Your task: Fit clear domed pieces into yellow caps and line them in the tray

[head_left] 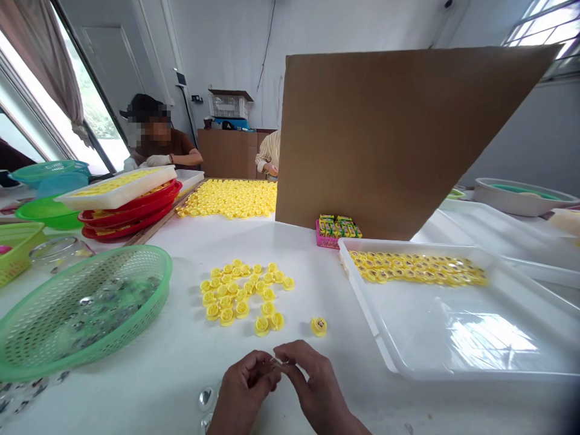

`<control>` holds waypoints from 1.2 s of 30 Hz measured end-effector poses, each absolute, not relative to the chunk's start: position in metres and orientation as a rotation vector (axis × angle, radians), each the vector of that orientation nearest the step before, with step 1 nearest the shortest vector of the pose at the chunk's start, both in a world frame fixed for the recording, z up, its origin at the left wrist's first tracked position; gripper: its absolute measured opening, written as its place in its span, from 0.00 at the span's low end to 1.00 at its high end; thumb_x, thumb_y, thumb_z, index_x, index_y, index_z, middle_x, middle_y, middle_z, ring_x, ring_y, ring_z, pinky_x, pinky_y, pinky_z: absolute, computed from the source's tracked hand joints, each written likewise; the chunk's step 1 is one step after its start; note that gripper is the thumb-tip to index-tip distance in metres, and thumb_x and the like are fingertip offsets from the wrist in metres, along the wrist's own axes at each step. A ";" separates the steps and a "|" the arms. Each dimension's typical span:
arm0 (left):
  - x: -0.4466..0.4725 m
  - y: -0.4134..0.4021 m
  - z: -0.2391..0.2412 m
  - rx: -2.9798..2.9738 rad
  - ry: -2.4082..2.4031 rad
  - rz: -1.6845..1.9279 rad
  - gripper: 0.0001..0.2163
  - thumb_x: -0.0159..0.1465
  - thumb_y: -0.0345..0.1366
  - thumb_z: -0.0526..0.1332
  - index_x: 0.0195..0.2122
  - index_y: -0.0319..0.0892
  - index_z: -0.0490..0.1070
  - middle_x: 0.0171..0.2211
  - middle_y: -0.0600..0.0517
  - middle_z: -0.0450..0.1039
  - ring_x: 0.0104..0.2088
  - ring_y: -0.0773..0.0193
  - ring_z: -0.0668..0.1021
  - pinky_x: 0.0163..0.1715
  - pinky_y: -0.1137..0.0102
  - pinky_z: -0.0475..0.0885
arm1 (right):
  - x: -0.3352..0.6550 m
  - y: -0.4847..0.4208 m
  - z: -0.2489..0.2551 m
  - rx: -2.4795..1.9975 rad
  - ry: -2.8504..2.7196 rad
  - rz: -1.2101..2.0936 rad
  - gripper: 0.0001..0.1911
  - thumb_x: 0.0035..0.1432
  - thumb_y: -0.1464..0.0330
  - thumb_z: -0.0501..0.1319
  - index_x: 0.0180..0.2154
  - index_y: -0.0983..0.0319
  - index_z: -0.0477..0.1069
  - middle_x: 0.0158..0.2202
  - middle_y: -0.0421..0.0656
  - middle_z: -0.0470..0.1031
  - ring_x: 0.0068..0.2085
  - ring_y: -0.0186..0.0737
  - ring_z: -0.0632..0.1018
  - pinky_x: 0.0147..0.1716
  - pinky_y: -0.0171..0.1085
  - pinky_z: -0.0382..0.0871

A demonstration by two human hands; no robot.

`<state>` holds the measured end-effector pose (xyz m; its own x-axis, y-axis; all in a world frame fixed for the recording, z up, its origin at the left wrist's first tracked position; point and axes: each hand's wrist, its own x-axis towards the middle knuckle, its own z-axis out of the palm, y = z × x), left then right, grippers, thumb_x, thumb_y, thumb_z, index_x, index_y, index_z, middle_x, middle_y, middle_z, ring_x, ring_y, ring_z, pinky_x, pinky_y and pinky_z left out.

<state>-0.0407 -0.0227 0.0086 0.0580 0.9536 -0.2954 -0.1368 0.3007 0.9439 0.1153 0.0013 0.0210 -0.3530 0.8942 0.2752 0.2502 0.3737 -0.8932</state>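
Note:
My left hand (248,389) and my right hand (310,383) meet low in the middle of the head view. Their fingertips pinch a small thin piece between them, too small and too covered to name. Just beyond my right hand sits one round yellow plastic piece (318,327) with a dark mark in its centre. A loose group of small yellow plastic pieces (232,289) lies farther out on the white table (181,362). Beside my left wrist are clear, shiny domed discs (206,397), partly hidden by the hand.
To the left, a green mesh basket (165,272) holds clear pieces. A white tray (385,347) with rows of yellow pieces stands right. Behind are a pink basket (327,241) of small packets, a cardboard panel (385,139) and stacked red trays (129,214). Two people sit across the table.

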 end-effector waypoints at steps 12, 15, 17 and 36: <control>-0.034 -0.013 -0.004 0.706 1.233 0.988 0.15 0.52 0.46 0.62 0.28 0.38 0.68 0.25 0.49 0.74 0.26 0.65 0.73 0.28 0.73 0.64 | 0.113 -0.002 0.009 -1.153 -1.975 0.937 0.15 0.52 0.75 0.59 0.42 0.59 0.71 0.38 0.43 0.71 0.30 0.33 0.74 0.30 0.31 0.69; -0.027 -0.010 -0.003 0.664 1.227 1.019 0.12 0.51 0.44 0.63 0.25 0.39 0.67 0.25 0.49 0.74 0.31 0.60 0.75 0.31 0.71 0.66 | 0.114 0.000 0.007 -1.234 -1.955 0.950 0.23 0.45 0.75 0.64 0.47 0.60 0.69 0.42 0.45 0.71 0.31 0.35 0.74 0.30 0.32 0.70; -0.021 -0.007 -0.002 0.713 1.209 1.015 0.12 0.51 0.43 0.63 0.25 0.39 0.67 0.24 0.49 0.74 0.30 0.60 0.75 0.30 0.71 0.66 | 0.116 0.002 0.005 -1.306 -1.949 0.924 0.21 0.47 0.74 0.64 0.45 0.60 0.70 0.37 0.43 0.73 0.30 0.36 0.74 0.30 0.33 0.69; -0.013 0.045 0.013 2.398 1.499 0.394 0.07 0.57 0.22 0.55 0.31 0.40 0.68 0.35 0.50 0.68 0.40 0.56 0.67 0.40 0.64 0.64 | 0.175 0.006 0.001 -1.388 -1.834 0.963 0.15 0.44 0.77 0.66 0.36 0.60 0.70 0.32 0.38 0.70 0.31 0.35 0.72 0.30 0.33 0.66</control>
<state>-0.0129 0.0451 0.0128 0.4228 0.9028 0.0790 0.8248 -0.4195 0.3791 0.1749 0.0063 0.0008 -0.2403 0.9690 0.0577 0.5023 0.1750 -0.8468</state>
